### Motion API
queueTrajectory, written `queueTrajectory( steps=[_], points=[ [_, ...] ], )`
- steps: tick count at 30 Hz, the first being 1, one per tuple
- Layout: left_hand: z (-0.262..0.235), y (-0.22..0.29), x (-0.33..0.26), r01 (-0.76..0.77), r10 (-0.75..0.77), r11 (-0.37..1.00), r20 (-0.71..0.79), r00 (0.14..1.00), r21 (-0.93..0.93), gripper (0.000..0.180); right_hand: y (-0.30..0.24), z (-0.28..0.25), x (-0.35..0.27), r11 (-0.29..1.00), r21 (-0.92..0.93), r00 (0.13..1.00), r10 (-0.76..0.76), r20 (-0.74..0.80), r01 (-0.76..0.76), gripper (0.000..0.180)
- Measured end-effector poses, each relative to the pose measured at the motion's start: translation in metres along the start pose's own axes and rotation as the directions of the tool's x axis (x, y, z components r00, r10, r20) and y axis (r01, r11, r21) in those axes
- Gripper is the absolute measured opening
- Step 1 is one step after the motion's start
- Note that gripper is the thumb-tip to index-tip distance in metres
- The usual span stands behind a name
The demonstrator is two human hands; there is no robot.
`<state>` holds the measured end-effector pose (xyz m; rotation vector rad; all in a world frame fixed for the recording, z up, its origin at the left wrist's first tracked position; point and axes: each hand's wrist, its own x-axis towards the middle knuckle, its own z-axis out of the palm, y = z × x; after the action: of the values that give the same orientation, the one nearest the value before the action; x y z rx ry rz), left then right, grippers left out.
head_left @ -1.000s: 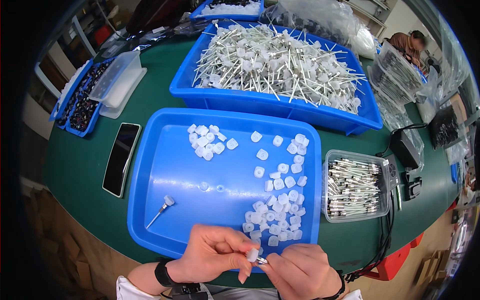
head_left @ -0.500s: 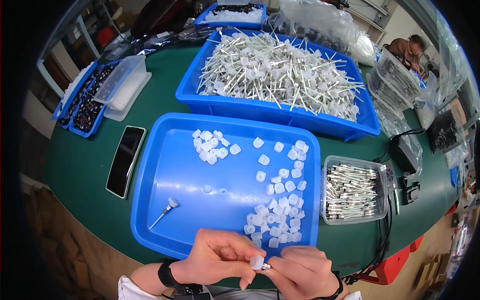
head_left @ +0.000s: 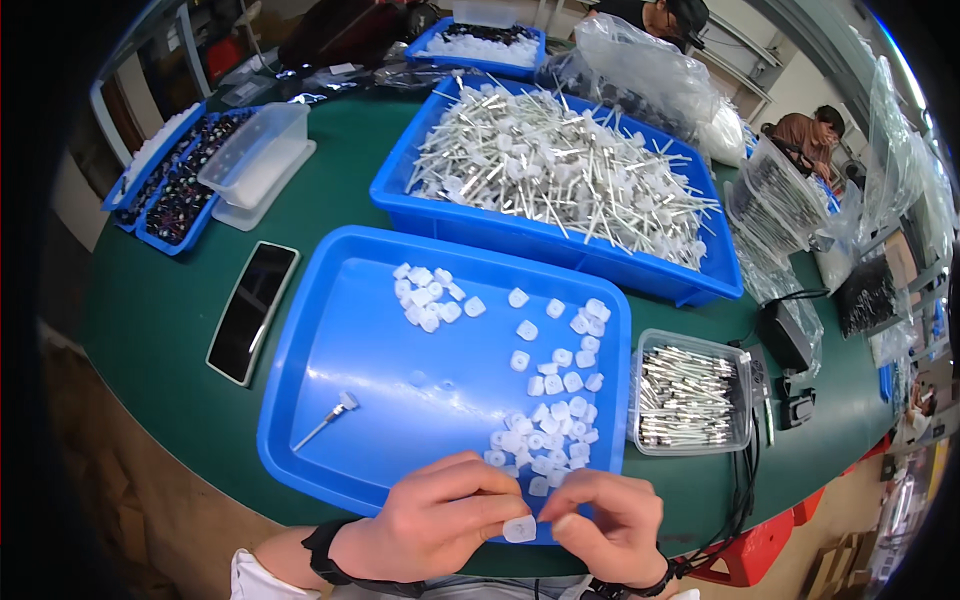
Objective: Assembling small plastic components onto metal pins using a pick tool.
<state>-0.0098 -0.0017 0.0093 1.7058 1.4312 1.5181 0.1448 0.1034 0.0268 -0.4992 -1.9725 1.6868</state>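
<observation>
One white cap at the left fingertips

At the lower centre of the frame, the left hand [head_left: 430,525] pinches a white cap [head_left: 520,529] between thumb and fingers, over the near edge of the blue tray [head_left: 380,350]. The cap sits between both hands, just beside the right hand [head_left: 615,525], whose fingers are curled; whether they grip anything, I cannot tell. Loose white caps [head_left: 550,440] lie above the hands.
</observation>
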Motion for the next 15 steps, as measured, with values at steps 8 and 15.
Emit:
queueTrajectory(
  steps=[8, 15],
  points=[
    [0.0043, -0.0035, -0.0016, -0.011, 0.011, 1.000, -0.002, 1.000, 0.021, 0.024, 0.0047, 0.0003, -0.0033, 0.984, 0.089, 0.986, 0.150, 0.078, -0.157, 0.015],
    [0.0025, -0.0019, 0.0002, -0.016, 0.016, 0.998, 0.003, 1.000, 0.053, 0.026, 0.0006, -0.0053, -0.0011, 0.990, 0.083, 0.986, 0.106, 0.127, -0.117, 0.016]
  ],
)
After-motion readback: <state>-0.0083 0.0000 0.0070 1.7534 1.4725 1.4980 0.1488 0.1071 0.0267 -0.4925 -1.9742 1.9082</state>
